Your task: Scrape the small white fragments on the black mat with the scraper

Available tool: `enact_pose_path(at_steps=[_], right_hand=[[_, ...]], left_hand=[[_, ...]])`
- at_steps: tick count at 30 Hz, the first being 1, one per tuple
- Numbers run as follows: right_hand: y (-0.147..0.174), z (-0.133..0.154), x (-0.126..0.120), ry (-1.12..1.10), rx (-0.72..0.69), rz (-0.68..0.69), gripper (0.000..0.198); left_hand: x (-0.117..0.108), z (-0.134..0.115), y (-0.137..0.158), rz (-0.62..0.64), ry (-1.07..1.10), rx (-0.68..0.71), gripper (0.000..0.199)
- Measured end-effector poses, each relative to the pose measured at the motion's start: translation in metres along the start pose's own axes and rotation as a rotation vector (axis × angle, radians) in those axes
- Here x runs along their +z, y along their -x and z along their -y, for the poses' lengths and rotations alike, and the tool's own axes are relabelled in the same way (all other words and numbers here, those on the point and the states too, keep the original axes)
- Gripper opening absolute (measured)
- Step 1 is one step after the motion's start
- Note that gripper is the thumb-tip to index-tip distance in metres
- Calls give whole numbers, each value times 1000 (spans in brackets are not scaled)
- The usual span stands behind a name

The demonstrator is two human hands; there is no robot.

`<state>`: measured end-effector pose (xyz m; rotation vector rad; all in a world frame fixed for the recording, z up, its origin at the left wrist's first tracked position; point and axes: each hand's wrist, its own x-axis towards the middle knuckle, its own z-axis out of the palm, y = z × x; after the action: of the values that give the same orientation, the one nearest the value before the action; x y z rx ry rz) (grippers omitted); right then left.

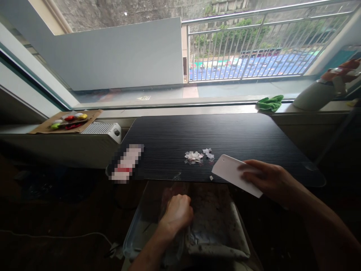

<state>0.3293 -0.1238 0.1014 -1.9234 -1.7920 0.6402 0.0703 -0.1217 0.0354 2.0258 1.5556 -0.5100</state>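
Note:
My right hand point(263, 177) grips a flat white plate-like piece point(229, 171) with a small hole near one corner, at the front right of the black table. Left of its edge lies a small heap of white scraps point(193, 157), with several more scraps point(208, 153) beside it and one single scrap point(211, 177) near the table's front edge. Below that edge, my left hand point(179, 211) is closed in a fist above a translucent plastic bin point(134, 229). What its fingers hold, if anything, is hidden.
The dark table point(169, 131) stands against a window sill. A blurred-out object point(126, 163) lies at its left end. On the sill are a green cloth point(270, 103) and a white vase-like object point(313, 96). A dark-stained, pale-edged surface point(217, 222) is below the table. A white cable point(62, 236) runs along the floor.

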Motion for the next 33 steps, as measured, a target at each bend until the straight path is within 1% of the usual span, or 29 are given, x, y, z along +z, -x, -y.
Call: enact_pose_path(at_steps=[4,7,9,13,18,22,23,26,27,29,33], right_hand=[[-2,0,4,-22,27,82,26],[1,1,4,-62,10,136,27],[3,2,4,-71,-7,138,27],[4,0,1,-38,3,95,28],[5,-5,2,-50,-17,188,30],[6,-6,2,-27,-24,127,27],[6,-5,2,-25,-23,136,27],[9,-3,3,-43,-25,244,28],[9,-2,3,-56,-32,259,28],[9,2,4,-86,-38,215,29],[-2,11,10,-80,-22,7,29]], left_hand=[[-5,6,2,-26,35,-5,34],[-6,8,3,-37,55,-2,34],[-5,8,3,-41,63,-5,34],[-4,7,2,-49,59,2,33],[-5,6,2,-47,50,5,33],[-6,6,3,-33,49,-3,33],[-6,6,2,-32,47,-1,33],[-7,3,1,-18,27,8,34],[-7,0,0,-9,19,15,34],[-6,-8,-3,6,13,41,34],[3,-28,-8,32,14,119,30]])
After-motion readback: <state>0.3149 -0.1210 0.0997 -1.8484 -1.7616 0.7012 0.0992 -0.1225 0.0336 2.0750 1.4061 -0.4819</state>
